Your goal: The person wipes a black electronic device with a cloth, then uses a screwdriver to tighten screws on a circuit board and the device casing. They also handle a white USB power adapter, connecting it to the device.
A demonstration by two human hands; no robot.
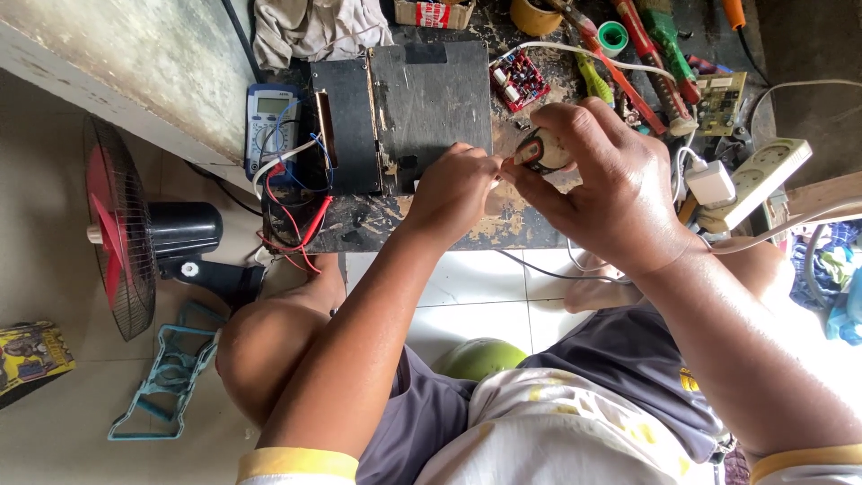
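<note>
Right hand (597,184) clamped around a small red-and-black tool (541,151), long axis running toward 8 o'clock, tip meeting the left hand (456,187). Left hand pinched narrow on something too small to tell, above the table (359,224) edge. At 10 o'clock, blue meter (270,126); at 12, red-and-white carton (434,13).

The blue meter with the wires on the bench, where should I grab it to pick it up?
Hold the blue multimeter by its two long side edges, near the screen end. It lies flat at the bench's left edge, and its red and white leads trail off the dial end, so reaching from the screen end probably keeps your fingers clear of the wires. Both hands are busy elsewhere.
</note>
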